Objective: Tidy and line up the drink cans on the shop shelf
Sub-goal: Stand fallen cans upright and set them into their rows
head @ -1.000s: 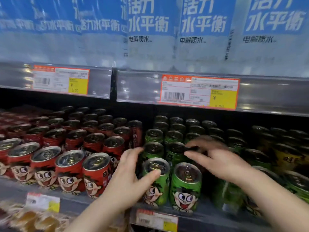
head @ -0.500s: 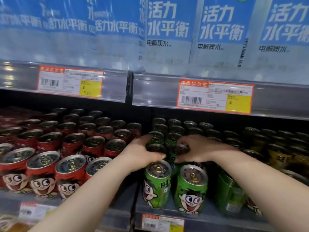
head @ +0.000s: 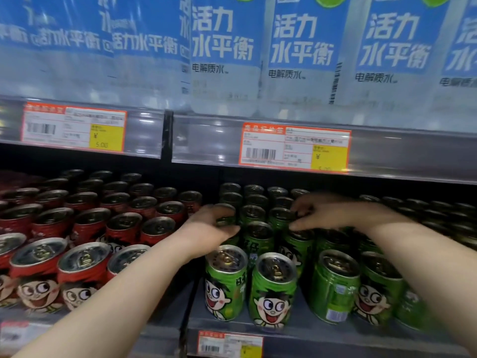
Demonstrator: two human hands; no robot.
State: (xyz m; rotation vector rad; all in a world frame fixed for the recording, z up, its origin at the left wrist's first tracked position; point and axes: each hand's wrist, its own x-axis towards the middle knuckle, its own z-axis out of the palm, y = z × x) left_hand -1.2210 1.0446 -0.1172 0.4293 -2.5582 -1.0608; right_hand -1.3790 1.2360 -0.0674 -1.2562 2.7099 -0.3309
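Green drink cans with a cartoon face stand in rows on the shop shelf [head: 296,332]. Two front green cans [head: 225,282] [head: 274,290] stand near the edge. My left hand [head: 209,228] reaches past them and grips a green can [head: 225,214] in a row further back. My right hand [head: 333,211] reaches in from the right, with its fingers and thumb pinching the top of another green can [head: 281,215] in about the same row. Between my hands stand more green cans [head: 258,233]. Red cans [head: 124,226] of the same kind fill the shelf's left half.
The shelf above, with price labels [head: 294,149] on its front rail [head: 400,153], hangs low over the cans and carries blue-labelled water bottles [head: 224,47]. A vertical divider [head: 187,306] separates the red and green sections. Darker cans [head: 444,215] stand at far right.
Both hands have moved further back into the green rows, from the front cans to cans deeper in. The view has shifted closer and slightly left.
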